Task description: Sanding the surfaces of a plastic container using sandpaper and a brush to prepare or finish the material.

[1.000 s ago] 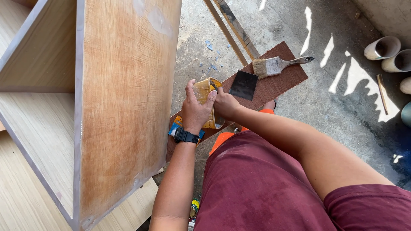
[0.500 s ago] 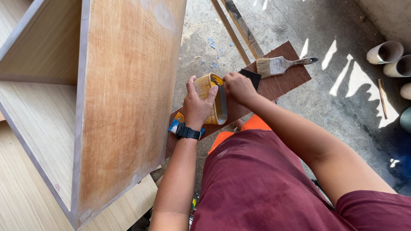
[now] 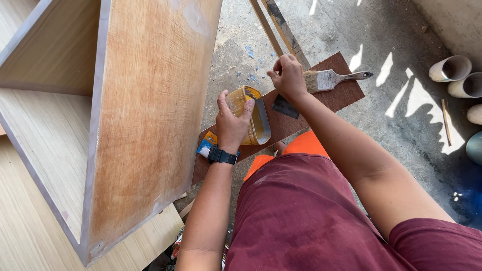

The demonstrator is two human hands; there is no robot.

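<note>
Left hand [image 3: 232, 120] wraps yellow container [image 3: 252, 114], tilted; right hand [image 3: 288, 77] pinched above paintbrush [image 3: 331, 79], contents perhaps hidden.

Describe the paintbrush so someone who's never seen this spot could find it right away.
Find the dark brown board lying on the concrete floor. The paintbrush lies across its far end, just beyond the right hand. It alone has pale bristles, a metal band and a slim handle.

Cabinet panel [image 3: 150, 115] walls off my left. Ahead of my right hand [image 3: 288, 78], brush [image 3: 329, 79] and slats [image 3: 281, 30] crowd the board's [image 3: 346, 98] far edge. Bare concrete floor [image 3: 396, 55] right of the board is open.
</note>
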